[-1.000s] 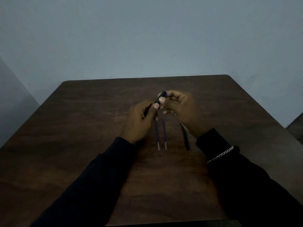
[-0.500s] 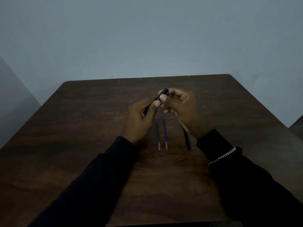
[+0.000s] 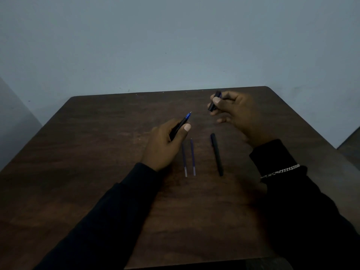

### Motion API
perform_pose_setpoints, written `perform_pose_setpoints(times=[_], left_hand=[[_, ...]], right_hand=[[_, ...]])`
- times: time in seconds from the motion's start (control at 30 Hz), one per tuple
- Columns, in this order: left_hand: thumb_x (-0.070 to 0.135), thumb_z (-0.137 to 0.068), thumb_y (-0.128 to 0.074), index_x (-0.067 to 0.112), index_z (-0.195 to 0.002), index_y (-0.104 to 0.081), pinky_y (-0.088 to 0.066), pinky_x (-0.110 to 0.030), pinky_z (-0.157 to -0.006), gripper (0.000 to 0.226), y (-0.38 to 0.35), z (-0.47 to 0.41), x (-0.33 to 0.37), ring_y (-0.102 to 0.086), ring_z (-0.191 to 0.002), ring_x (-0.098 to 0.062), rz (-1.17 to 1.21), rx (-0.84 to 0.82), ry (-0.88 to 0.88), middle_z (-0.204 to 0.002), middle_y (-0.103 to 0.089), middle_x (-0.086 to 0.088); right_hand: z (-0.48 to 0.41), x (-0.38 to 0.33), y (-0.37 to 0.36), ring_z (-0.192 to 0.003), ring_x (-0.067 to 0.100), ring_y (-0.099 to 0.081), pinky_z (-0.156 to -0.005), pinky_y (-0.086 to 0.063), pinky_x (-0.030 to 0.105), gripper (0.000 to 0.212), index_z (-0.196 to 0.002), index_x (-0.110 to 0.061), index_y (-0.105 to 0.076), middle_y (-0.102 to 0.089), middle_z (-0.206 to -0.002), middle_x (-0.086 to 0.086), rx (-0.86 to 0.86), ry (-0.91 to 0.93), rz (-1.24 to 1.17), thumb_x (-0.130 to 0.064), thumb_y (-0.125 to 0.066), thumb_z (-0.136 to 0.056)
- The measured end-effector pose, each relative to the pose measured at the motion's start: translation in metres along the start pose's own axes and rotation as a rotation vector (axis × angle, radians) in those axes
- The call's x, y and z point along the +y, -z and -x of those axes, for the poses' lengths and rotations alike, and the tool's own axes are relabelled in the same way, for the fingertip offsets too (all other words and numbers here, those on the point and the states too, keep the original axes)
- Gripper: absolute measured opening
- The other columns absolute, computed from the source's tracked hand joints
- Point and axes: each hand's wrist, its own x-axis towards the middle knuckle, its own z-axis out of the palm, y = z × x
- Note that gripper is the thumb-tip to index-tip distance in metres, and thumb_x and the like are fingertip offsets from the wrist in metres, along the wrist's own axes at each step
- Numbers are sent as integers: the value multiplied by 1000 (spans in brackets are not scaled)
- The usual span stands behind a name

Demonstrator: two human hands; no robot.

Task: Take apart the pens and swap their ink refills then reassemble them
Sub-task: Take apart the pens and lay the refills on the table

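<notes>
My left hand (image 3: 165, 145) grips a dark pen (image 3: 182, 123) whose blue tip points up and away from me. My right hand (image 3: 239, 115) holds the pen's dark cap (image 3: 214, 101) between thumb and fingers, raised to the right of the pen. Two thin blue ink refills (image 3: 188, 157) lie side by side on the brown wooden table (image 3: 97, 152), just right of my left hand. A second dark pen (image 3: 216, 153) lies on the table to the right of the refills, below my right hand.
A plain pale wall rises behind the table's far edge. The table's right corner (image 3: 268, 88) is rounded. A silver chain bracelet (image 3: 280, 171) sits over my right sleeve.
The cap has come off the pen. My right hand moved up and to the right with it, while my left hand stayed low with the uncapped pen.
</notes>
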Motion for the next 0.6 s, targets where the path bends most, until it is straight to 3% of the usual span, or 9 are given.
perform_pose_setpoints(times=[0.1, 0.2, 0.43, 0.53, 0.6], left_hand=[[50, -108, -51, 16, -80, -60, -34, -23, -54, 45, -1, 1, -1, -46, -58, -11, 9, 4, 18, -68, -51, -6], [50, -108, -51, 13, -82, -61, -33, -19, -54, 46, -1, 1, -1, -46, -58, -14, 14, 11, 37, -68, -51, -7], [49, -107, -51, 9, -87, -65, -36, -24, -54, 47, 0, 1, 1, -50, -61, -20, 21, 12, 36, -70, -54, -9], [48, -107, -52, 8, -86, -64, -34, -24, -54, 47, 0, 2, 1, -49, -61, -22, 18, 15, 27, -69, -52, -10], [48, -108, -52, 9, -84, -63, -35, -25, -54, 47, 0, 2, 1, -48, -61, -21, 20, 9, 26, -69, -52, -10]], right_hand=[[-4, 9, 19, -62, 5, -70, -59, -56, 27, 9, -87, -13, -74, -76, -78, 4, 14, -70, 401, -19, -76, -93], [-9, 17, 27, -47, 3, -67, -51, -54, 22, 17, -80, -1, -73, -74, -73, 8, -5, -232, 629, -14, -82, -87], [-12, 22, 23, -46, 15, -71, -47, -60, 25, 15, -75, 5, -72, -75, -79, 18, -30, -463, 590, -2, -83, -83], [-13, 24, 21, -47, 17, -72, -53, -64, 30, 21, -89, 15, -74, -76, -90, 20, -39, -516, 610, -1, -85, -81], [-12, 25, 18, -51, 20, -72, -66, -67, 38, 23, -93, 16, -73, -76, -91, 19, -42, -530, 615, 0, -85, -81]])
